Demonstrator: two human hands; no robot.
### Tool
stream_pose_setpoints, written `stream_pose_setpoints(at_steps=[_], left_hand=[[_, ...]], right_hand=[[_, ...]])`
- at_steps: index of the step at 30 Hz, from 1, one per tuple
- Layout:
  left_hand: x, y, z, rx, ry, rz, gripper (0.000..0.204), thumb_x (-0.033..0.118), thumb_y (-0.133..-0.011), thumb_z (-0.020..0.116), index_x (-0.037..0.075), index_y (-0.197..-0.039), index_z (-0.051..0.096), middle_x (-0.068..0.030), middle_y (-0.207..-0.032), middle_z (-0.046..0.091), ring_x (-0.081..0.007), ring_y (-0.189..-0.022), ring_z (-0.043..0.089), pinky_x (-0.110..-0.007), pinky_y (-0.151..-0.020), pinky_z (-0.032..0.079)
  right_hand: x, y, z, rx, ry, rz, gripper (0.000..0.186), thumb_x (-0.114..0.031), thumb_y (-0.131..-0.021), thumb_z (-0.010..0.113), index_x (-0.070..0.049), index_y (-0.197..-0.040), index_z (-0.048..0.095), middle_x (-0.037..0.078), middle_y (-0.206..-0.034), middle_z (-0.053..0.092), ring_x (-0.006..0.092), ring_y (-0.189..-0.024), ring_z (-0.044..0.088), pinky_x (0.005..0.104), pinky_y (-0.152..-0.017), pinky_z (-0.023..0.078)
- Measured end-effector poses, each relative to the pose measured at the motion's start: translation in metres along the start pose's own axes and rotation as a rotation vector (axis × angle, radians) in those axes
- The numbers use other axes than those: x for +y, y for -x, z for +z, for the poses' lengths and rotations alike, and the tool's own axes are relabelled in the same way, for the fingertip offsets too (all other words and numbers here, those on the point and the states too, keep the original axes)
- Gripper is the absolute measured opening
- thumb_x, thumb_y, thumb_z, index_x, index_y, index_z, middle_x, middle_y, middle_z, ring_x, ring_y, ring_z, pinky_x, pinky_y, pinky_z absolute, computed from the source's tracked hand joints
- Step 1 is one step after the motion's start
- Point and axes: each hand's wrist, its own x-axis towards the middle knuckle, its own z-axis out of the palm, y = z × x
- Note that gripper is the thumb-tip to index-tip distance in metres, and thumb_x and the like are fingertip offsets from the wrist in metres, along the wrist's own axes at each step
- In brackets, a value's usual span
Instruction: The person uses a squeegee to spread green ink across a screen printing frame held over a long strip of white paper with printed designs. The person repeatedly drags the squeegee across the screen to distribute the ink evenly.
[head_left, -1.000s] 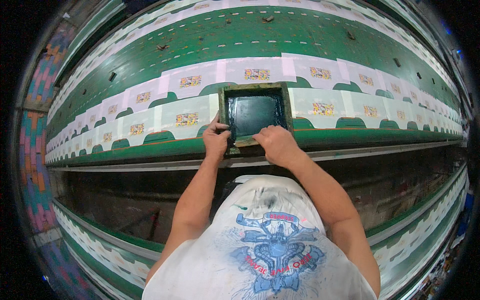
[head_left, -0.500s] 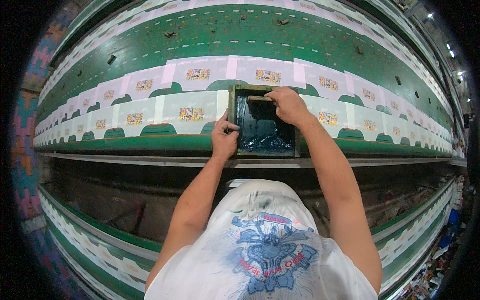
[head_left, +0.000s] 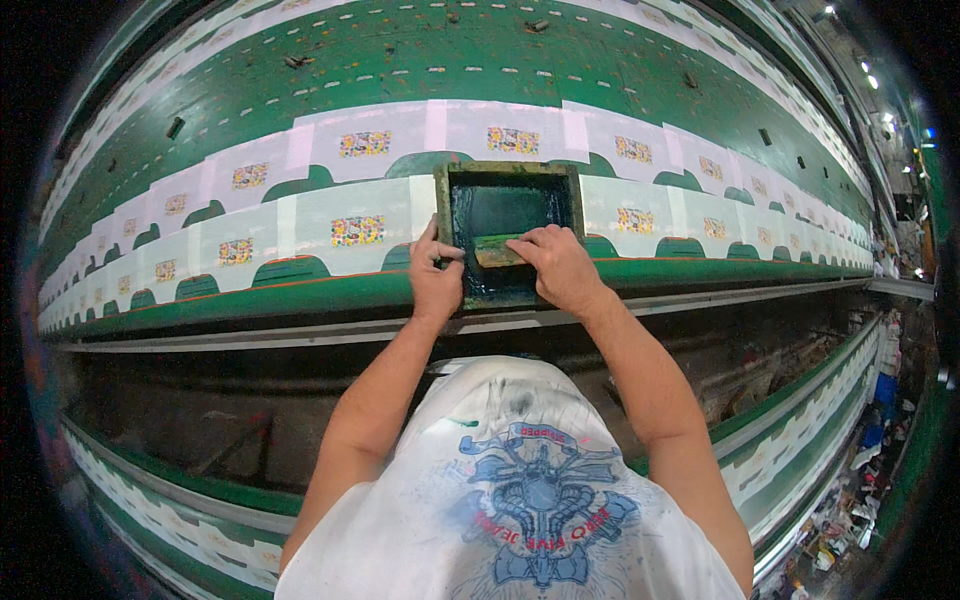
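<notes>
Steadiness first: the left hand (head_left: 437,282) lies against the left side of the frame (head_left: 510,168) and should pin it flat, though I cannot tell how tightly its fingers close. Inside, the scraper (head_left: 492,253) lies crosswise, long axis left to right, broad face up; the right hand (head_left: 560,264) pinches its right part, where even pressure helps

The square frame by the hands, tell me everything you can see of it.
The square frame has worn, greenish-brown sides that look like wood, around a dark, blue-green inside with wet-looking smears. It lies flat over the near row of white sheets. The left hand rests against its left side; inside it, the right hand grips a flat greenish-brown strip. Its underside is hidden.
</notes>
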Motion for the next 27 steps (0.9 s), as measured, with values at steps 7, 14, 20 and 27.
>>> stream_pose_setpoints(at_steps=[7,14,20,27], left_hand=[[-0.004,-0.002,-0.001,0.011,-0.010,0.047,0.016,-0.005,-0.080,0.078,0.006,-0.092,0.078,-0.0304,-0.168,0.057,-0.0416,-0.156,0.056,-0.048,-0.129,0.040],[0.000,-0.003,0.001,0.014,0.009,-0.013,0.016,-0.002,-0.077,0.075,0.007,-0.089,0.079,-0.0296,-0.167,0.059,-0.0414,-0.151,0.058,-0.052,-0.131,0.036],[0.035,-0.001,0.016,0.027,-0.055,0.100,0.013,-0.003,-0.077,0.074,0.005,-0.086,0.076,-0.0284,-0.167,0.059,-0.0403,-0.147,0.060,-0.048,-0.126,0.041],[0.055,0.017,0.131,0.077,-0.020,0.157,0.014,-0.004,-0.078,0.074,0.004,-0.088,0.078,-0.0281,-0.167,0.060,-0.0408,-0.143,0.061,-0.049,-0.123,0.044]], right_hand=[[-0.030,0.033,0.002,-0.055,-0.042,0.018,0.061,0.007,-0.076,0.076,-0.005,-0.136,0.077,0.014,-0.125,0.076,0.0371,-0.114,0.069,0.0494,-0.098,0.053],[-0.023,0.044,-0.002,0.027,-0.143,-0.006,0.049,0.004,-0.078,0.078,-0.005,-0.126,0.079,0.013,-0.122,0.079,0.0365,-0.118,0.072,0.0481,-0.103,0.056],[0.007,0.072,-0.006,0.327,-0.262,0.060,0.038,0.002,-0.081,0.081,-0.004,-0.119,0.081,0.015,-0.120,0.081,0.0394,-0.120,0.073,0.0500,-0.108,0.057],[0.087,0.145,-0.043,0.397,-0.273,0.167,0.035,0.003,-0.081,0.081,-0.004,-0.116,0.082,0.015,-0.118,0.081,0.0381,-0.119,0.073,0.0500,-0.107,0.057]])
